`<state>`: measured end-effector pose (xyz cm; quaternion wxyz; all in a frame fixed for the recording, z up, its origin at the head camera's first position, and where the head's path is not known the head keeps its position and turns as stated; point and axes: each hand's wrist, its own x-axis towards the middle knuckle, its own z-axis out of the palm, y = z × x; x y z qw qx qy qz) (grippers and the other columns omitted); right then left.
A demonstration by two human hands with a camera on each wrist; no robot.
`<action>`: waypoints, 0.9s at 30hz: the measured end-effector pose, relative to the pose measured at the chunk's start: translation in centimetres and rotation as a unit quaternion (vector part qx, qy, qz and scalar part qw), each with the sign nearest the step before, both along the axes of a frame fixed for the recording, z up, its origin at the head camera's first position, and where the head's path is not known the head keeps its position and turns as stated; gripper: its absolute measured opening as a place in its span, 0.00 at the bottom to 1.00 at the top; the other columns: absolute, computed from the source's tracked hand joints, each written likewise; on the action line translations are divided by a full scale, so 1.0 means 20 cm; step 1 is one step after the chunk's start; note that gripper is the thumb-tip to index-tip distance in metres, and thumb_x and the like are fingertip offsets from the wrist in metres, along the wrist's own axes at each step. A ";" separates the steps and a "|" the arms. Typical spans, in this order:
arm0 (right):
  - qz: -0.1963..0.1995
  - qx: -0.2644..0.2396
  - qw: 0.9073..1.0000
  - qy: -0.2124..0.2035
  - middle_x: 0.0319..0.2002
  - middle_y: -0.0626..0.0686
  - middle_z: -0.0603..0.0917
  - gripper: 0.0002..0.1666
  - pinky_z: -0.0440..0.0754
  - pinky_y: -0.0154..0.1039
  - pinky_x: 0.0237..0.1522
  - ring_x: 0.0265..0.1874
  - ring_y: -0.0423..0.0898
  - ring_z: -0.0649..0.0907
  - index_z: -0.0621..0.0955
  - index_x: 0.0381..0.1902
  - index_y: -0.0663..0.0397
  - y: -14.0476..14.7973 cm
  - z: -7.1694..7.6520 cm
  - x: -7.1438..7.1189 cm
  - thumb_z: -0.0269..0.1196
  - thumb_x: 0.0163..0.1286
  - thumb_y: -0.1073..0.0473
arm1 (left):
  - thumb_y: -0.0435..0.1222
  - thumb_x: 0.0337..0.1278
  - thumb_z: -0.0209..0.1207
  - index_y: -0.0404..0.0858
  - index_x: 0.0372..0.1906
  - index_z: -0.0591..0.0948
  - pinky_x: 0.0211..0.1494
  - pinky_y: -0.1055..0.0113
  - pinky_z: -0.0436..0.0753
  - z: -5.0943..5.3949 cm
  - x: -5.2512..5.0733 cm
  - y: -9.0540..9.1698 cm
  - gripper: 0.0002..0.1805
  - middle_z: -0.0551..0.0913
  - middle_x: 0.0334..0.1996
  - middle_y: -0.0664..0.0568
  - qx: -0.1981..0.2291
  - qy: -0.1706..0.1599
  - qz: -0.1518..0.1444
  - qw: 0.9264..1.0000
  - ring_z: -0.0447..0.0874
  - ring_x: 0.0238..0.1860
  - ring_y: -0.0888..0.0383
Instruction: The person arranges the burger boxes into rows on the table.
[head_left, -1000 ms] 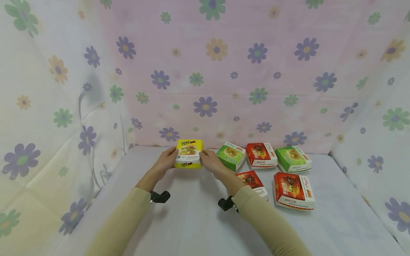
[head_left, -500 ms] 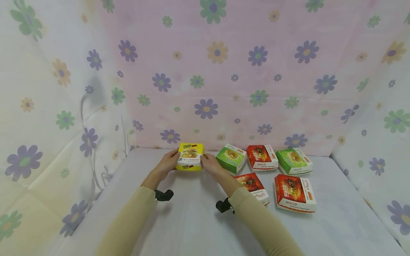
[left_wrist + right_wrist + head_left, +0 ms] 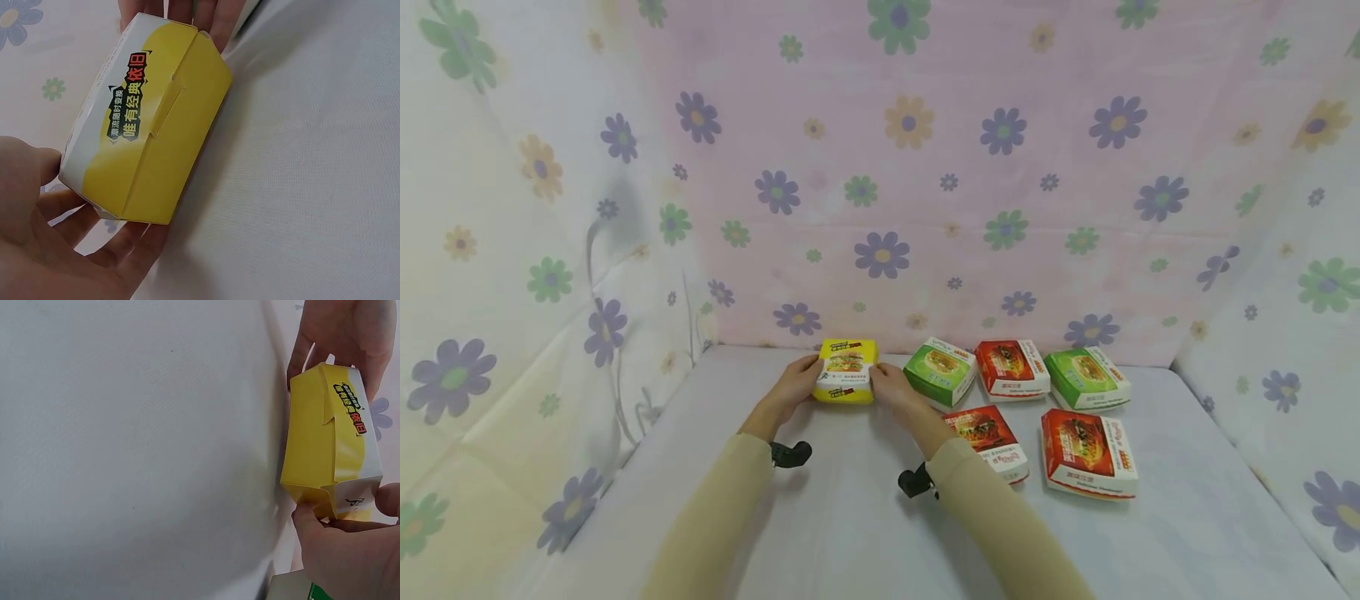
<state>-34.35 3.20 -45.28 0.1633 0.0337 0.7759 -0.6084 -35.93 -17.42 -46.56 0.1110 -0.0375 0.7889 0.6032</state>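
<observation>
A yellow and white burger box (image 3: 847, 371) with a burger picture on its lid is between my two hands at the back of the table. My left hand (image 3: 795, 388) grips its left side, and my right hand (image 3: 895, 392) grips its right side. In the left wrist view the thumb presses the top edge of the box (image 3: 150, 125), while the other fingers (image 3: 119, 250) curl round its lower side. The right wrist view has the right hand (image 3: 350, 553) pinching one end of the closed box. Whether its base touches the table cannot be told.
Right of the hands, a green burger box (image 3: 942, 372), a red one (image 3: 1011, 369) and another green one (image 3: 1087, 377) form a back row. Two red boxes, one (image 3: 988, 442) partly behind the right forearm and one (image 3: 1088, 454) farther right, lie nearer. Flowered cloth walls (image 3: 880, 167) surround the table.
The yellow box has come down slightly and a little to the right, with both hands still gripping it. The other boxes have stayed in place; the head view has shifted slightly.
</observation>
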 end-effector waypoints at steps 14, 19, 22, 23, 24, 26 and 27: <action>-0.002 -0.009 1.000 0.007 0.76 0.59 0.67 0.33 0.61 0.54 0.76 0.77 0.54 0.62 0.64 0.78 0.60 0.00 -0.02 0.01 0.44 0.85 0.47 | 0.50 0.83 0.42 0.38 0.81 0.56 0.63 0.55 0.78 -0.02 0.00 0.00 0.33 0.71 0.69 0.41 -0.007 -0.005 0.008 1.000 0.74 0.60 0.49; -0.006 -0.014 1.000 0.000 0.76 0.59 0.66 0.33 0.60 0.55 0.76 0.77 0.55 0.61 0.63 0.78 0.61 0.00 -0.04 -0.01 0.44 0.85 0.47 | 0.50 0.83 0.42 0.38 0.81 0.55 0.67 0.52 0.75 -0.04 -0.02 0.00 0.34 0.69 0.71 0.41 -0.006 -0.011 0.011 1.000 0.72 0.63 0.48; -0.006 -0.012 1.000 0.007 0.77 0.60 0.65 0.33 0.59 0.55 0.77 0.78 0.56 0.60 0.63 0.78 0.61 -0.01 -0.04 -0.01 0.43 0.85 0.48 | 0.50 0.83 0.42 0.37 0.81 0.55 0.71 0.50 0.72 -0.04 -0.03 0.00 0.34 0.67 0.73 0.41 -0.007 -0.015 0.013 1.000 0.70 0.66 0.47; -0.005 -0.010 1.000 0.010 0.77 0.60 0.65 0.33 0.58 0.55 0.77 0.78 0.57 0.60 0.63 0.78 0.61 -0.01 -0.04 -0.01 0.43 0.85 0.48 | 0.50 0.83 0.42 0.37 0.81 0.55 0.71 0.49 0.71 -0.05 -0.03 0.00 0.34 0.66 0.74 0.40 -0.008 -0.016 0.014 1.000 0.70 0.66 0.47; -0.005 -0.007 1.000 0.014 0.77 0.60 0.65 0.33 0.58 0.55 0.77 0.78 0.57 0.60 0.64 0.77 0.62 -0.01 -0.05 -0.01 0.43 0.85 0.48 | 0.50 0.83 0.42 0.37 0.81 0.55 0.72 0.49 0.70 -0.05 -0.03 0.00 0.34 0.66 0.74 0.40 -0.009 -0.017 0.016 1.000 0.69 0.67 0.47; -0.008 0.000 1.000 0.017 0.76 0.60 0.66 0.33 0.59 0.55 0.77 0.78 0.56 0.60 0.64 0.77 0.61 -0.01 -0.05 -0.01 0.43 0.85 0.48 | 0.50 0.83 0.42 0.37 0.81 0.55 0.72 0.48 0.70 -0.06 -0.03 0.00 0.34 0.66 0.74 0.40 -0.015 -0.016 0.017 1.000 0.69 0.67 0.46; -0.009 0.003 1.000 0.019 0.76 0.60 0.66 0.32 0.59 0.55 0.76 0.78 0.56 0.61 0.65 0.77 0.62 -0.01 -0.05 -0.01 0.43 0.85 0.48 | 0.50 0.82 0.42 0.37 0.81 0.55 0.72 0.48 0.69 -0.06 -0.03 0.00 0.34 0.66 0.74 0.40 -0.015 -0.016 0.018 1.000 0.69 0.67 0.46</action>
